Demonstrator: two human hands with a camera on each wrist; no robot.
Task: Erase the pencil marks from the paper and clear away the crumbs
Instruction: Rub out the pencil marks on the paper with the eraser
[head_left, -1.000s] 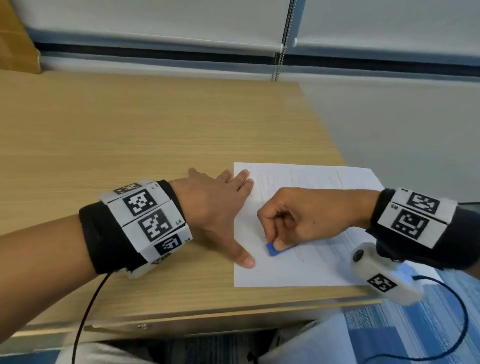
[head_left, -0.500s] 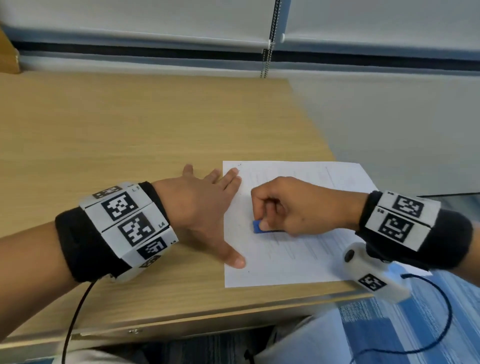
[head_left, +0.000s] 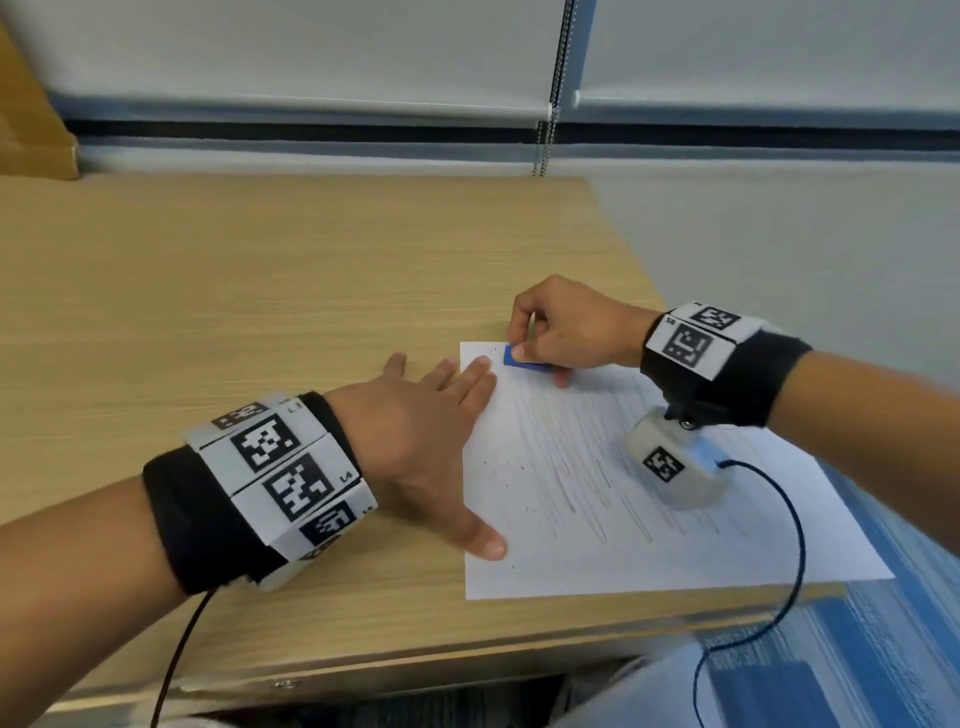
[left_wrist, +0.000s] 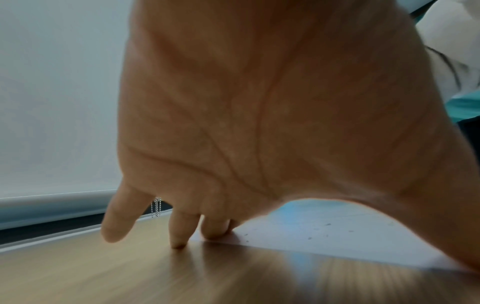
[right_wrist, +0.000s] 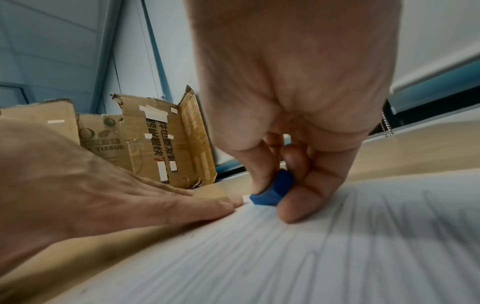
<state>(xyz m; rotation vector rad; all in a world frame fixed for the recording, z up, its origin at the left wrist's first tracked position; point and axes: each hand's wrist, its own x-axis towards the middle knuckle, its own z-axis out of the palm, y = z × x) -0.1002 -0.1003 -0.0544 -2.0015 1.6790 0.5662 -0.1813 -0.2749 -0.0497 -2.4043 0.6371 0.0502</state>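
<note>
Wood-grain desk (head_left: 260, 312) under drawn blinds carries a single sheet of paper (head_left: 649, 519) at its near right corner, and everything below is placed from that sheet. At its far left corner the right hand (head_left: 566, 327) pinches a small blue eraser (head_left: 522, 358) between thumb and fingertips, one end pressed down onto the page. Along the sheet's left edge the left hand (head_left: 415, 436) lies flat with fingers spread — fingertips and thumb on the paper, palm on the desk beside it. Faint pencil strokes (head_left: 587, 483) run across the middle of the sheet, with dark crumbs (left_wrist: 324, 228) scattered near its left side. Judging by looks, the sheet is thin and light, apt to slide or crease under rubbing, so flat pressure near the rubbed spot suits it. The eraser seems small and rubbery — best held low, by its sides.
</note>
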